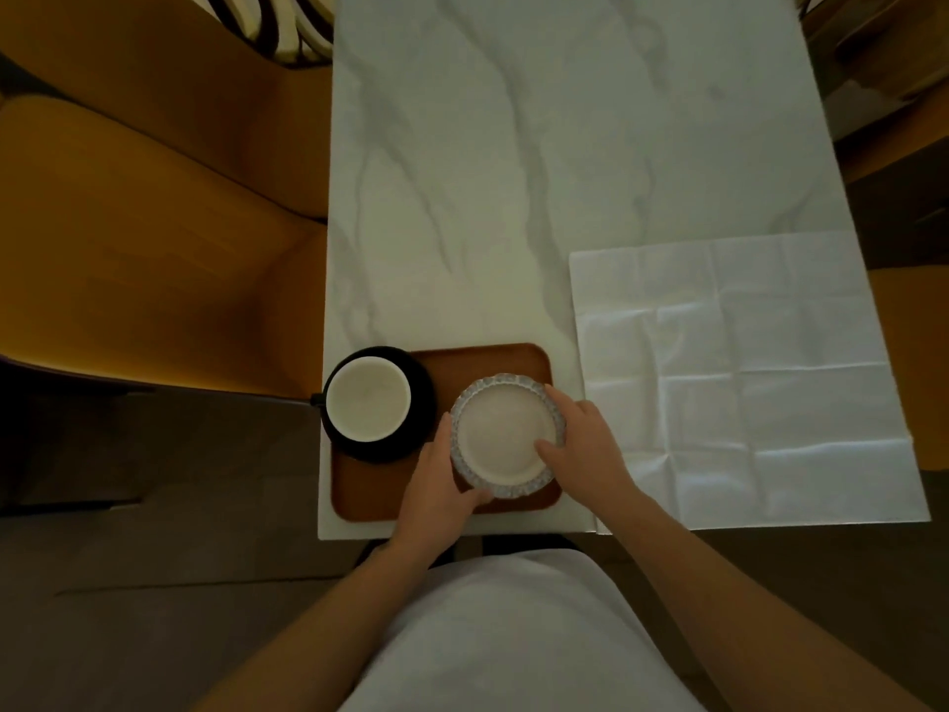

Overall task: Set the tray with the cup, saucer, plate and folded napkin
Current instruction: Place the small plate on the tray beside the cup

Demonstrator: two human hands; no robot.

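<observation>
A brown tray [477, 358] lies at the near left of the marble table. On its left part stands a cup [368, 399], white inside, on a black saucer [425, 398]. A small white plate [506, 435] with a scalloped rim is over the tray's right part, gripped from both sides: my left hand [441, 485] on its left and near rim, my right hand [585, 444] on its right rim with the thumb inside. I cannot tell whether the plate rests on the tray. A white napkin [744, 382] lies unfolded and flat to the right of the tray.
The marble table [513, 172] stretches away beyond the tray. An orange chair [154, 238] stands close along the table's left edge. The napkin reaches the table's near and right edges. My white shirt fills the bottom of the view.
</observation>
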